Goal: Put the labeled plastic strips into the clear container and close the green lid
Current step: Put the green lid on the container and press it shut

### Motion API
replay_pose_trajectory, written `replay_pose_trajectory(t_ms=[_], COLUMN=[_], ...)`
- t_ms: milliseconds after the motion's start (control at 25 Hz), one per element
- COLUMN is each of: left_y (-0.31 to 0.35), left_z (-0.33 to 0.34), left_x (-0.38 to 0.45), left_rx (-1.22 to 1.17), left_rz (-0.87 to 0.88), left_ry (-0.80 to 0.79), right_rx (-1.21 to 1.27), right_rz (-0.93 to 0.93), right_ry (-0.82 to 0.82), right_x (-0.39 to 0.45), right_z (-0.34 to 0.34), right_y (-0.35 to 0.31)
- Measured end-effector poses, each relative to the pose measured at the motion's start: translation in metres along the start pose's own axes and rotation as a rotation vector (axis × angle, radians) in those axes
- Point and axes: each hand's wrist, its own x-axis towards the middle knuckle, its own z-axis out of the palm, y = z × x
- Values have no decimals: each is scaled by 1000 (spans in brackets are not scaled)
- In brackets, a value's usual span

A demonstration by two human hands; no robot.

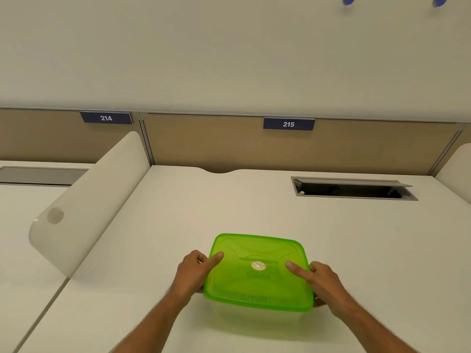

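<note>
A green lid (257, 273) with a white round vent at its middle covers the clear container (252, 319) on the white desk. My left hand (193, 271) grips the box's left side, index finger laid on the lid's top. My right hand (321, 278) grips the right side the same way, index finger on the lid. The lid looks level on the rim. Through the green plastic I cannot make out the strips; faint lettering shows on the lid.
The white desk (178, 225) has an open cable hatch (354, 189) at the back right. A rounded white divider (84, 205) rises on the left. A tan partition carries the number plates 214 (106, 118) and 215 (288, 124).
</note>
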Motion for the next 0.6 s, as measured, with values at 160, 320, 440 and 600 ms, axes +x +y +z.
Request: replay_pose_trajectory(t_ms=[160,320,440,600], left_y=[-4,0,2,3], left_z=[-21,-30,-32,-33], left_x=[-17,-25,-28,-29], left_rx=[-62,11,49,73], left_rz=[-100,-132,-138,-137], left_ry=[-228,-325,-359,-396], right_rx=[-78,-100,-27,111], right_rz=[137,105,100,121], right_ry=[-351,-488,-451,-348], right_x=[-16,-25,-30,-31], right_z=[-19,-30,-27,-18], right_y=[10,12,13,20])
